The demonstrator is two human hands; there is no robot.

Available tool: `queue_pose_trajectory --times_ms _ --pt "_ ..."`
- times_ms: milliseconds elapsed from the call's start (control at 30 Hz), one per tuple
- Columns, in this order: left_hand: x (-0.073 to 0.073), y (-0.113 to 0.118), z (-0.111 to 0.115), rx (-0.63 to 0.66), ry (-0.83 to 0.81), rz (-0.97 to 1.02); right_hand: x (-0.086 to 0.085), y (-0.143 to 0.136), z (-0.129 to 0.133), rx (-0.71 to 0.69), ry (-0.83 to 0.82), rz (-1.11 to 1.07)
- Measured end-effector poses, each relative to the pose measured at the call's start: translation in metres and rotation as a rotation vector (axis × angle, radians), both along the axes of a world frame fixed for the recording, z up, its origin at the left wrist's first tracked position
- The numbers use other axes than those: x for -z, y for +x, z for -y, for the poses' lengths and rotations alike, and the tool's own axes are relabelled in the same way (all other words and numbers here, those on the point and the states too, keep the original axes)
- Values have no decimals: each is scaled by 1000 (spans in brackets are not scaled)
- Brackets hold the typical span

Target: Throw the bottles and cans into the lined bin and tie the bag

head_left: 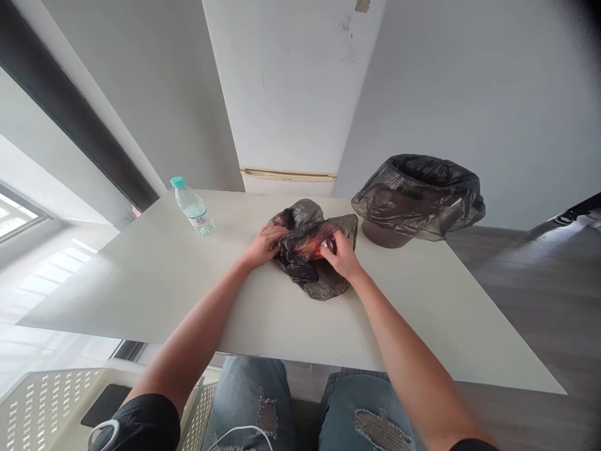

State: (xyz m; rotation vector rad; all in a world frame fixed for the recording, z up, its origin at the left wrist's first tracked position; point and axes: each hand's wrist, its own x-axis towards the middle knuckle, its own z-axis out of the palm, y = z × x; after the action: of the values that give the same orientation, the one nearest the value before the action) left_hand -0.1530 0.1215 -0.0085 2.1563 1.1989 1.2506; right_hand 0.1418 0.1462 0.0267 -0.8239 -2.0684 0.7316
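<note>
White tabletop [154, 275] bears a lined bin [382, 234]; hands [266, 247] [345, 257] grasp a dark bag [301, 270] with something red [310, 249] inside.

Can't identify the red item [315, 250] half-covered by the garbage bag [300, 268], read the label [201, 220] on the water bottle [188, 202] left of that bag, or see inside the lined bin [384, 235] right of it.

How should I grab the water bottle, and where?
I'd wrap the left hand around the bottle's middle, below the teal cap, coming from the side facing the crumpled black bag. That hand is nearer, and the bottle seems upright, with a roundish body that should suit a wraparound hold.
</note>
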Motion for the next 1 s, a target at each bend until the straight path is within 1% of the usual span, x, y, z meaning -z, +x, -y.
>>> queue_pose_trajectory --times_ms 67,167,233,300,367,400,467,500,567,633,667,767,833,933,1000 --pt "1 0 -1 -2 14 -9 0 4 -4 -4 -74 -81" --pt "1 0 0 -12 20 -12 1 5 -5 48 -102 -220" --pt "0 1 1 -3 13 -7 1 5 -6 137 -110 -400" --pt "-2 2 1 7 14 -20 1 6 -7 236 -138 -626" --pt "-3 4 2 7 25 -40 -1 6 -10 290 -218 -844" --pt "-4 4 2 1 33 -43 -1 6 -11 279 -281 -925" --pt "-3 4 1 -4 45 -43 -2 6 -12 192 -407 -1012" --pt "-2 4 0 -3 49 -47 -2 7 -12 125 -452 -1021" --pt "-1 3 0 -5 59 -62 -2 9 -10 -1 -490 -1014" --pt "-1 3 0 -12 68 -69 -3 12 -6 -69 -483 -1013" --pt "-2 3 0 -17 72 -62 -5 12 -5 -73 -473 -1021" --pt "-8 7 4 -23 69 -10 -11 10 1 -26 -443 -1071" --pt "-13 9 8 -33 71 61 -14 4 7 -31 -457 -1030" --pt "-20 8 14 -61 74 226 -11 -11 18 -105 -534 -855" --pt "-20 6 15 -45 43 377 -3 -24 25 -159 -581 -811"
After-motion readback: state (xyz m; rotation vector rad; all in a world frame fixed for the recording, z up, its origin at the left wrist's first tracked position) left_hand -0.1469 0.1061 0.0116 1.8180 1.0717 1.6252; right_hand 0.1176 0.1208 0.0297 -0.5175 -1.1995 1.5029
